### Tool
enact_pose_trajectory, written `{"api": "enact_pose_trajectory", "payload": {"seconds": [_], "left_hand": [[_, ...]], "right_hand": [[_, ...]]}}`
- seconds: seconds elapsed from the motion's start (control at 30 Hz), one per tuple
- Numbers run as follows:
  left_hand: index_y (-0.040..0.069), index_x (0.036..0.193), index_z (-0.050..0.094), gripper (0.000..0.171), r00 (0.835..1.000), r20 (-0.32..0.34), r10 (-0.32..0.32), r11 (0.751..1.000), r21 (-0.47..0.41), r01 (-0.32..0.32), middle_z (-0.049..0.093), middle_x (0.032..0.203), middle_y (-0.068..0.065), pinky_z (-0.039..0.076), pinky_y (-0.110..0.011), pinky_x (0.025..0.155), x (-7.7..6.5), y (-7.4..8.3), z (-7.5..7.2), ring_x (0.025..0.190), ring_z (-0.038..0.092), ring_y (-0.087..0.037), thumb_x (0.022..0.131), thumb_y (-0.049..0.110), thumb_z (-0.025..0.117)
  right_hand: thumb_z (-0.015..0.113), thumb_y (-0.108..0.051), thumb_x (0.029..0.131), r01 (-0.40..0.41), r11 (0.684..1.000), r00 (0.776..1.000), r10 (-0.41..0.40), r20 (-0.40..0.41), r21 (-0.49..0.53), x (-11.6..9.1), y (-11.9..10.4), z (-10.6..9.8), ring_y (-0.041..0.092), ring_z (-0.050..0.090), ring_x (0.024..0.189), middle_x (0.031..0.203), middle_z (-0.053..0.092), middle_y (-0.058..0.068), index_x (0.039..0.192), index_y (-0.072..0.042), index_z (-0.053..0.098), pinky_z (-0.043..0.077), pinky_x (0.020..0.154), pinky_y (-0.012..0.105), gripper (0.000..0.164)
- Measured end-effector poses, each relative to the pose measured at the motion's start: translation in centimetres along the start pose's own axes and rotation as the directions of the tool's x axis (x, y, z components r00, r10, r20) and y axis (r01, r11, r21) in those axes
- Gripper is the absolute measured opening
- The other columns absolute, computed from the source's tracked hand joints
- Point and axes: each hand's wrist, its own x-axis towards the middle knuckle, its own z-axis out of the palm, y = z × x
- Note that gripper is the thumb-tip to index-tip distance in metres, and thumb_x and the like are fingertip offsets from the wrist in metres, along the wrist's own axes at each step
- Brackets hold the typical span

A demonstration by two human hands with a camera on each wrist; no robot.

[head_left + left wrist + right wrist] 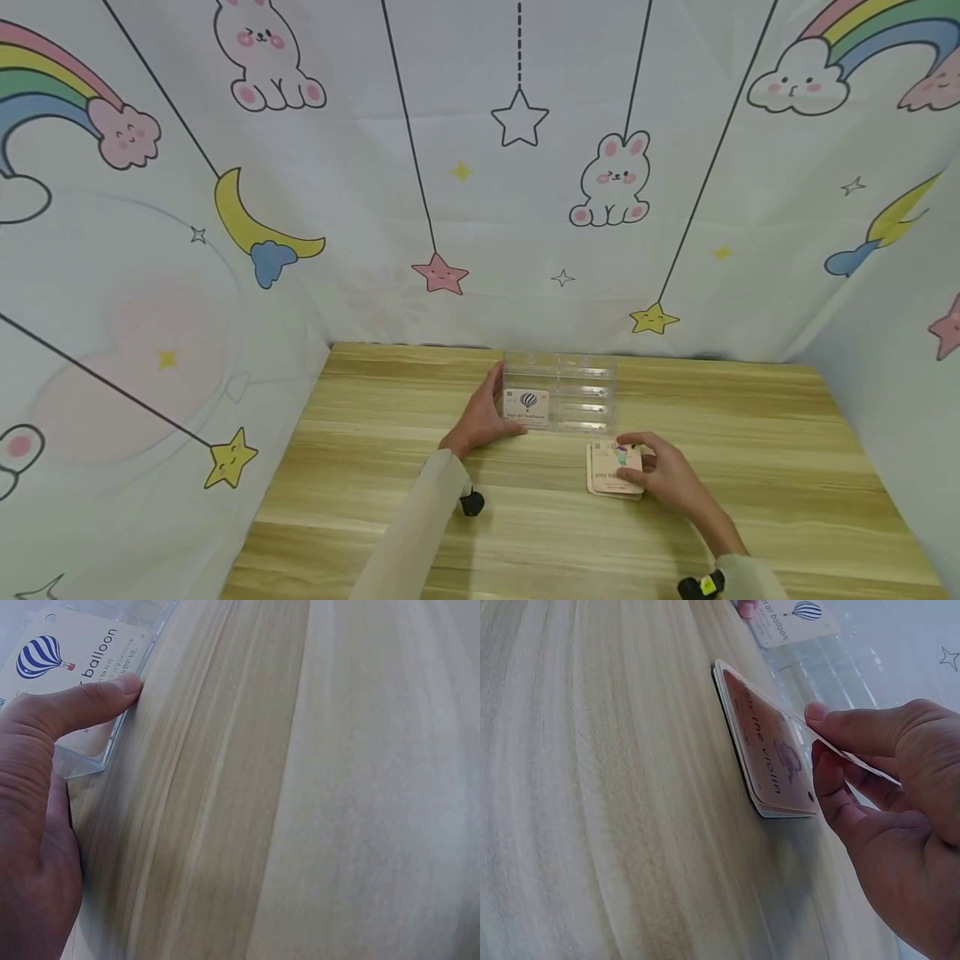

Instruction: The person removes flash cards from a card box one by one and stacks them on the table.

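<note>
We see a picture card (604,468) just left of the right hand (669,477), tilted up off a small stack of cards (759,742) lying on the table (540,533). The right hand pinches this one card near its right end, thumb above and fingertips beneath, almost no gap beyond the card's thickness. Whether its opposite end touches the stack, we cannot tell. The stack's uppermost card reads "play the violin".

The relation that matters: a clear plastic case (585,400) lies ahead and to the left of the right hand, just past the stack. The held card's long axis seems to run left to right, matching a hot-air-balloon card (527,410) already in the case. The right hand is nearer the case's right-hand column; the balloon card sits beside the left thumb.

The left hand (482,417) grips the case's left end, spread wide, thumb along the near edge and fingers up the side.

Beyond both hands, we see a pale cloth backdrop (517,208) printed with stars and rabbits.
</note>
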Motion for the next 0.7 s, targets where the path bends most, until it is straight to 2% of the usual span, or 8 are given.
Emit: {"api": "enact_pose_trajectory", "payload": {"seconds": [0.23, 0.5, 0.6, 0.7], "left_hand": [[0.018, 0.168, 0.011, 0.129, 1.000, 0.001, -0.002, 1.000, 0.008, 0.002, 0.025, 0.170, -0.007, 0.032, -0.032, 0.122, -0.1, 0.1, 0.0, 0.153, 0.029, -0.020, 0.072, 0.015, 0.098], [0.018, 0.168, 0.010, 0.129, 1.000, 0.004, -0.011, 1.000, 0.007, 0.011, 0.023, 0.171, -0.005, 0.032, -0.029, 0.121, -0.1, 0.3, -0.1, 0.153, 0.028, -0.017, 0.073, 0.016, 0.098], [0.018, 0.168, 0.010, 0.129, 1.000, 0.005, -0.012, 1.000, 0.005, 0.012, 0.024, 0.170, -0.005, 0.032, -0.029, 0.122, -0.1, 0.3, -0.1, 0.153, 0.029, -0.018, 0.072, 0.016, 0.098], [0.017, 0.168, 0.011, 0.130, 1.000, 0.004, -0.011, 1.000, 0.000, 0.011, 0.025, 0.170, -0.006, 0.031, -0.029, 0.122, -0.1, 0.3, -0.1, 0.153, 0.029, -0.018, 0.072, 0.015, 0.098]], "right_hand": [[0.081, 0.002, 0.087, 0.010, 0.999, 1.000, -0.010, 0.005, 0.038, 0.0, 0.5, 0.4, 0.042, 0.070, 0.108, 0.135, 0.055, 0.035, 0.135, 0.007, 0.057, 0.063, 0.071, 0.031, 0.054], [0.082, 0.001, 0.086, -0.013, 1.000, 1.000, 0.013, -0.004, 0.005, 0.0, 0.6, 0.7, 0.043, 0.069, 0.110, 0.138, 0.054, 0.035, 0.135, 0.006, 0.058, 0.063, 0.074, 0.030, 0.054], [0.082, 0.000, 0.087, -0.001, 0.999, 1.000, 0.001, -0.003, -0.032, 0.1, 0.8, 0.7, 0.036, 0.071, 0.105, 0.135, 0.057, 0.033, 0.135, 0.006, 0.059, 0.063, 0.072, 0.029, 0.054], [0.084, -0.002, 0.086, 0.013, 0.996, 1.000, -0.013, -0.008, -0.092, 0.2, 1.1, 0.8, 0.023, 0.072, 0.091, 0.125, 0.064, 0.026, 0.134, 0.003, 0.060, 0.060, 0.066, 0.027, 0.054]]}}
